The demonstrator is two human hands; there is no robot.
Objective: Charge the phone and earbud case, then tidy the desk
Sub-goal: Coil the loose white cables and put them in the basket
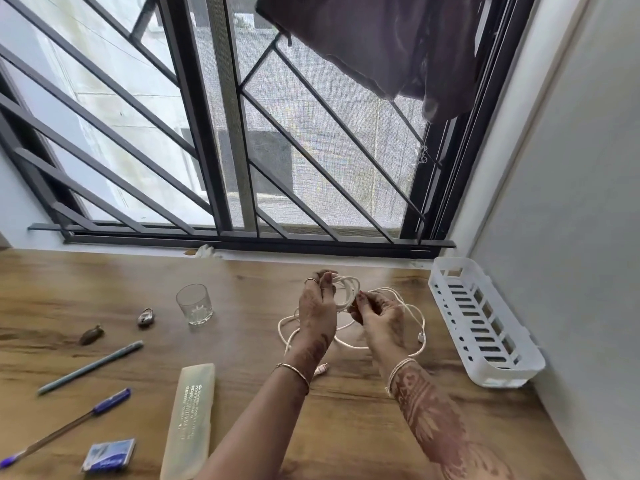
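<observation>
Left hand [317,303], right hand [381,318] around cable [349,289]

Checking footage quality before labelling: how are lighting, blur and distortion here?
Head view: soft daylight through the window, faint shadows, no glare; the left hand, right hand and cable are slightly motion-blurred; the wide lens slants the window frame and wall.

The white cable [346,292] passes behind the left hand [317,306] and the right hand [379,317], so how its loops lie between the fingers cannot be told. The blue pen [69,424] runs off the left edge, the long pale case [194,410] is cut by the bottom edge with its print too blurred to read, and the dark cloth [374,39] is cut by the top edge. Two small objects, a brownish one [91,334] and a metallic one [146,317], are too blurred to name.
</observation>
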